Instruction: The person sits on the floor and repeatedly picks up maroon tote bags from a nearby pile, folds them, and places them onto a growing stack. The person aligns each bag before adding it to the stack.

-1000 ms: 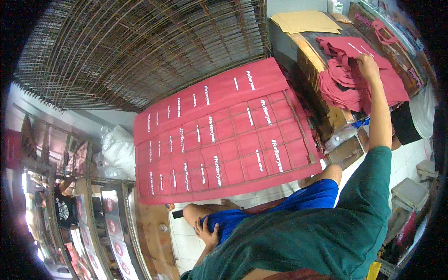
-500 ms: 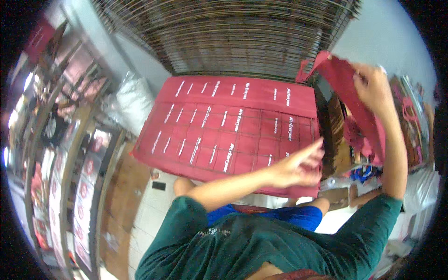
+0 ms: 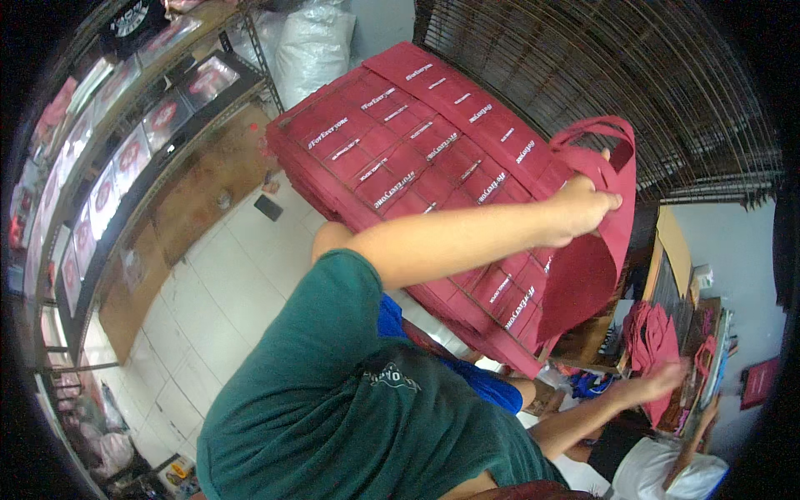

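My left hand (image 3: 582, 207) is closed round a dark red cloth bag (image 3: 587, 275) with looped handles. It hangs over the right end of a wide stack of red cloth pieces (image 3: 437, 150) with white printing and a thin line grid across the top. At the lower right, my right hand (image 3: 662, 381) is blurred. It is beside a bunch of red cloth pieces (image 3: 646, 329); whether its fingers grip any of them does not show.
A large wire rack (image 3: 608, 67) rises behind the stack. Shelving (image 3: 150, 158) with printed sheets stands at left, near a white plastic sack (image 3: 312, 54). A small dark rectangular object (image 3: 267, 207) lies on the tiled floor. A person in a white shirt (image 3: 667, 475) is at lower right.
The view has swung right. My left hand has moved from above the stack to grip the bag, which my right hand raised earlier. My right hand has dropped to the bunch at lower right.
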Motion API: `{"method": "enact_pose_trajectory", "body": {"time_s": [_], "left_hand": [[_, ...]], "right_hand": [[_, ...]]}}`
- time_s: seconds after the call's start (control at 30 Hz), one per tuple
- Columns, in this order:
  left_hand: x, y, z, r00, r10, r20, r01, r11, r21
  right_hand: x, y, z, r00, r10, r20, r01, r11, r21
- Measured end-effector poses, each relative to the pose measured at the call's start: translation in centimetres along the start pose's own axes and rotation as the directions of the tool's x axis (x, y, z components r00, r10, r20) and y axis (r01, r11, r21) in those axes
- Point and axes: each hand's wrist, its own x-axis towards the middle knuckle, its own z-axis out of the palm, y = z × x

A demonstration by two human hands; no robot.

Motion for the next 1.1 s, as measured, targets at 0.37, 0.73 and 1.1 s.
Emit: {"method": "enact_pose_trajectory", "body": {"time_s": [0.37,0.73,1.1], "left_hand": [[3.8,12.6,-10.5,0.978,0.209,0.012,-0.165,0.736,0.656],[0.3,29.2,-30.3,0.925,0.228,-0.303,-0.212,0.974,0.085],[-33.9,-6.3,-32.0,0.858,0.228,-0.461,0.444,0.123,0.888]], "right_hand": [[-19.3,-3.6,18.1,0.045,0.443,0.895,-0.969,-0.199,0.148],[-21.4,-9.6,42.6,0.443,0.177,0.879,-0.881,0.266,0.391],[-34.3,-6.8,56.9,0.234,0.297,0.926,-0.844,0.535,0.042]]}}
